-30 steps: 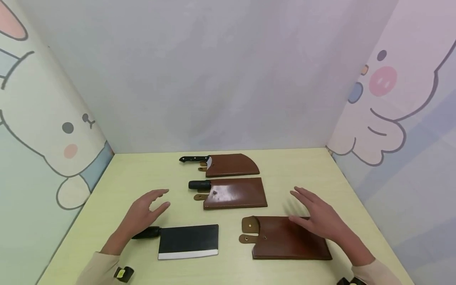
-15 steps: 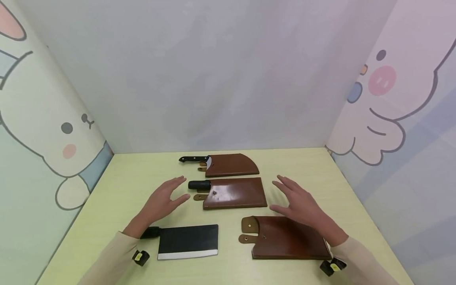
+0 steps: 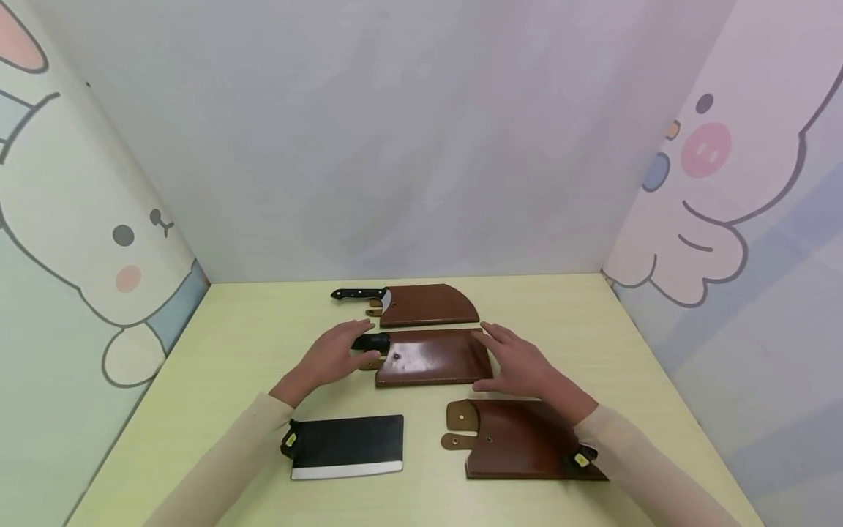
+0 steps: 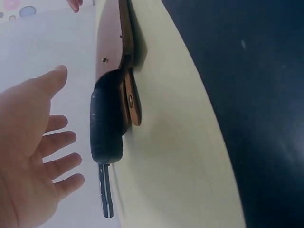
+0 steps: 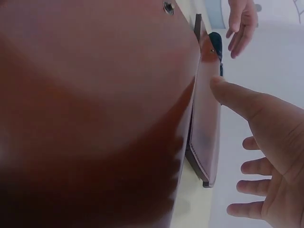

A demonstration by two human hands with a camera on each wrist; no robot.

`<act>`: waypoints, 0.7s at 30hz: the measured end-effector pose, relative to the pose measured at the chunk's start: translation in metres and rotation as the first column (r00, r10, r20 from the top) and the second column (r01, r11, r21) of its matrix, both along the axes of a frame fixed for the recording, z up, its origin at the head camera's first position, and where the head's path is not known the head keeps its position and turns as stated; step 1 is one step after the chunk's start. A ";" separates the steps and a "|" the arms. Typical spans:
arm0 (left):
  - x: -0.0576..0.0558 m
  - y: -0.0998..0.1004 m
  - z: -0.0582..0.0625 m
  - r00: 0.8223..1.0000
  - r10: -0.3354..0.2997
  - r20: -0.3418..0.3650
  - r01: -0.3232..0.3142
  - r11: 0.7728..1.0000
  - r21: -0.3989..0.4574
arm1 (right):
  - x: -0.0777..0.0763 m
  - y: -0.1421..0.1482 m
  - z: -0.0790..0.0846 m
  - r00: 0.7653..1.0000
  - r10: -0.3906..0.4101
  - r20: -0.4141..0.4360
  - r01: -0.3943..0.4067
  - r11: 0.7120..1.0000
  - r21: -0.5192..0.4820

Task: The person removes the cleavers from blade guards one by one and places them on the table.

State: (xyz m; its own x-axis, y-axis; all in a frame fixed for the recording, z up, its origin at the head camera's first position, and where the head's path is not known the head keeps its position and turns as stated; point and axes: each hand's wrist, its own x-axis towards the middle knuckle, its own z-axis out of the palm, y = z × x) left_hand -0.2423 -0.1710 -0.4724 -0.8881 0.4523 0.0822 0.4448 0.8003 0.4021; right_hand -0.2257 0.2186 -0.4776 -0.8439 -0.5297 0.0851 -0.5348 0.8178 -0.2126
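Observation:
In the middle of the table a brown leather sheath [image 3: 431, 359] covers a cleaver, whose black handle [image 4: 105, 123] sticks out on the left. My left hand [image 3: 332, 356] hovers at that handle, fingers spread and partly over it in the head view. The left wrist view shows a gap between this hand [image 4: 28, 152] and the handle. My right hand [image 3: 516, 366] is at the sheath's right end, its fingertips overlapping the edge. Its fingers are loosely extended, and nothing is in the palm in the right wrist view.
Behind lies a second sheathed knife [image 3: 428, 305] with a riveted black handle. An unsheathed cleaver [image 3: 349, 443] with a dark blade rests at front left, its handle hidden by my left wrist. Under my right forearm is a larger brown sheath [image 3: 514, 446], its flap and strap unfastened.
Both hands have moved inward and forward, the left one rightwards to the middle cleaver's handle, the right one leftwards to its sheath's end. The knives and sheaths have stayed in place.

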 end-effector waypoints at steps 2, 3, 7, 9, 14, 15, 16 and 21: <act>-0.004 0.001 -0.002 1.000 -0.003 0.018 0.003 1.000 -0.008 | -0.006 -0.003 -0.001 1.000 0.006 0.026 -0.007 1.000 0.016; -0.006 0.002 -0.002 0.999 0.000 0.033 0.000 1.000 -0.012 | -0.009 -0.004 -0.001 0.999 0.009 0.038 -0.009 1.000 0.018; -0.012 0.006 -0.007 0.996 0.016 0.085 -0.013 0.999 -0.042 | -0.021 -0.008 -0.004 0.997 0.026 0.075 -0.029 0.999 0.031; -0.015 0.008 -0.008 0.995 0.023 0.100 -0.017 0.998 -0.057 | -0.025 -0.010 -0.006 0.994 0.040 0.097 -0.044 0.999 0.031; -0.019 0.010 -0.010 0.992 0.035 0.119 -0.028 0.997 -0.067 | -0.032 -0.013 -0.009 0.987 0.064 0.146 -0.071 0.997 0.039; -0.020 0.010 -0.010 0.992 0.034 0.120 -0.026 0.997 -0.067 | -0.033 -0.013 -0.010 0.986 0.065 0.152 -0.072 0.997 0.043; -0.021 0.011 -0.011 0.993 0.031 0.117 -0.023 0.997 -0.070 | -0.034 -0.014 -0.010 0.986 0.065 0.156 -0.073 0.996 0.046; -0.027 0.011 -0.013 0.994 0.011 0.108 -0.003 0.998 -0.065 | -0.038 -0.014 -0.013 0.983 0.059 0.175 -0.073 0.995 0.071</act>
State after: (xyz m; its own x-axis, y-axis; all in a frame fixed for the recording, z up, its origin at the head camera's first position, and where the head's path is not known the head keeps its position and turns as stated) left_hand -0.2689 -0.1600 -0.4854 -0.8933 0.4473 -0.0434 0.3960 0.8292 0.3945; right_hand -0.2633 0.2042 -0.4907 -0.8052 -0.5841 -0.1019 -0.5489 0.7993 -0.2444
